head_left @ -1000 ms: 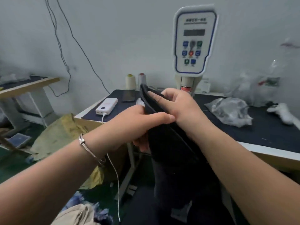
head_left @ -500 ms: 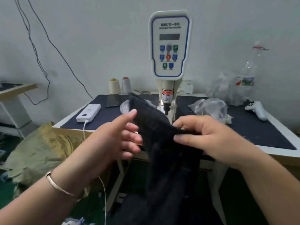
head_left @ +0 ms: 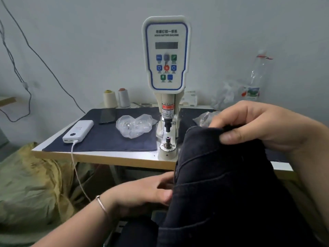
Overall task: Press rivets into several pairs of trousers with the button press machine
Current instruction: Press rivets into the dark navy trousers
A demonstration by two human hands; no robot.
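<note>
Surface: a table point(head_left: 99, 155) with a dark mat stands against a pale wall, the button press machine point(head_left: 166, 86) upright at its front edge.
Trousers: the dark trousers point(head_left: 222, 184) hang off the table, just right of the lower die point(head_left: 167, 141).
Right hand: your right hand point(head_left: 263, 125) pinches their top edge, fingers curled over it.
Left hand: your left hand point(head_left: 142, 193) touches their left edge lower down; grip unclear.
Key relation: the die lies left of the pinched edge, so your right hand is nearer.
Judgement: feed leftward.
</note>
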